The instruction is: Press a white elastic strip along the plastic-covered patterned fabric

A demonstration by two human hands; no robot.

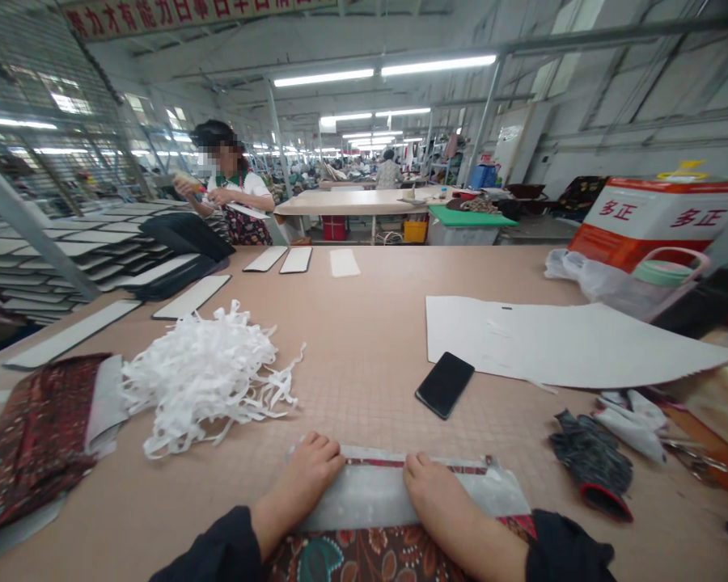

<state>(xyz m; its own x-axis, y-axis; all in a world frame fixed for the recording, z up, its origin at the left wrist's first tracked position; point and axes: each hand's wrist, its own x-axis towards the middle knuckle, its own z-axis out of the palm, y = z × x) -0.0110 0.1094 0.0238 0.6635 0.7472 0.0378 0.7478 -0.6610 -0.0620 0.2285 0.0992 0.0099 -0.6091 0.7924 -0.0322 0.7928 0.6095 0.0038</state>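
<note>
Directly in front of me lies a patterned fabric piece in dark red and brown with leaf and flower shapes. Along its far end runs a greyish-white backing, with a narrow strip of the pattern showing near the far edge. My left hand grips this edge at the left, its fingers curled and pressed together. Farther right, my right hand holds the same edge, also with bent fingers. The thumbs are mostly hidden. A heap of white fabric strips lies beyond my left hand.
A black phone and a large white panel lie ahead on the right. Dark gloves rest near the right edge. Folded patterned fabric sits at left. Across the table, a co-worker stands holding a pale piece.
</note>
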